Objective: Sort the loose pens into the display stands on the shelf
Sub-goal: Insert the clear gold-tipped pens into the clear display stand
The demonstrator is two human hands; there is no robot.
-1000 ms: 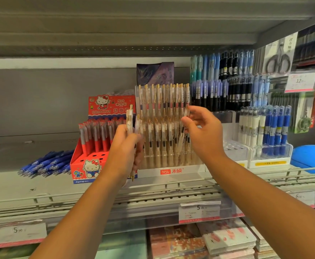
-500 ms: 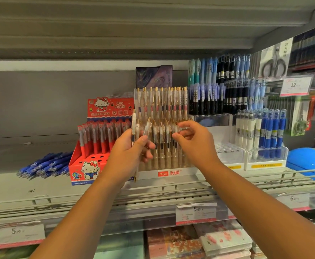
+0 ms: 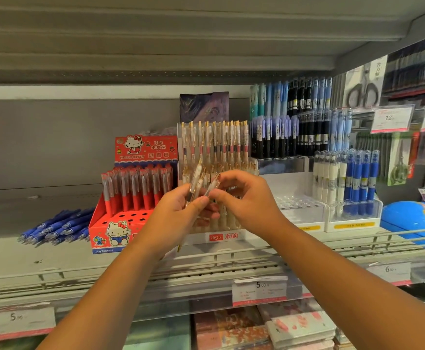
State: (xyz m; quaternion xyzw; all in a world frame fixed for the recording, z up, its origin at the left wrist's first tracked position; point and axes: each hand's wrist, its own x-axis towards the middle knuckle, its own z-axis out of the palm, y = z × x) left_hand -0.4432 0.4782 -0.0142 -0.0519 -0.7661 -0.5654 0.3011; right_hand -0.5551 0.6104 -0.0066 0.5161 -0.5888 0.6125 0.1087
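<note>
My left hand (image 3: 178,218) grips a small bunch of clear pens with gold clips (image 3: 195,180), tips down, in front of the clear tiered display stand (image 3: 221,236) filled with the same pens. My right hand (image 3: 246,200) meets it from the right, thumb and forefinger pinched on one clear pen (image 3: 212,186) of that bunch. A pile of loose blue pens (image 3: 54,228) lies flat on the shelf at the left. The red Hello Kitty stand (image 3: 120,223) holds red pens in its back rows, with open holes in front.
Further right stand clear stands with white and blue pens (image 3: 345,180) and a taller rack of dark and light blue pens (image 3: 289,127). A wire rail (image 3: 231,258) runs along the shelf front. A blue globe (image 3: 413,218) sits at the right. Notebooks lie on the shelf below.
My right hand has come down and left from the stand's rows to the bunch in my left hand and pinched one pen. The view has tilted slightly.
</note>
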